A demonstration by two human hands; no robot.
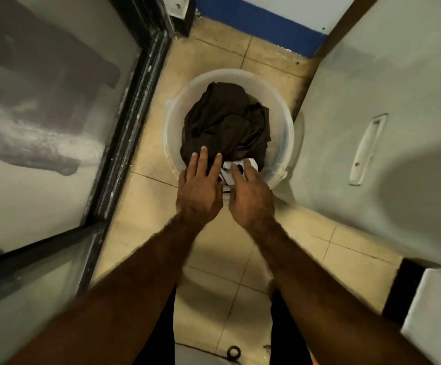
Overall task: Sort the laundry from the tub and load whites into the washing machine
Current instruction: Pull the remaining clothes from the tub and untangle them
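One tub point(280, 119), dark garment point(224, 122) inside, left hand point(201, 192) flat, right hand point(251, 198) pinching white cloth point(227, 175)

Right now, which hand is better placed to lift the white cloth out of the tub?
Right, I'd judge. The right hand curls its fingers round the white cloth at the near side of the tub; the left hand lies flat on the dark cloth beside it.

The floor point(214, 283) is laid with beige tiles and dark grout lines. A round white tub point(280, 133) stands on it, its right side just beside a pale panel point(345, 154). A small dark ring point(234, 352) lies near the bottom edge.
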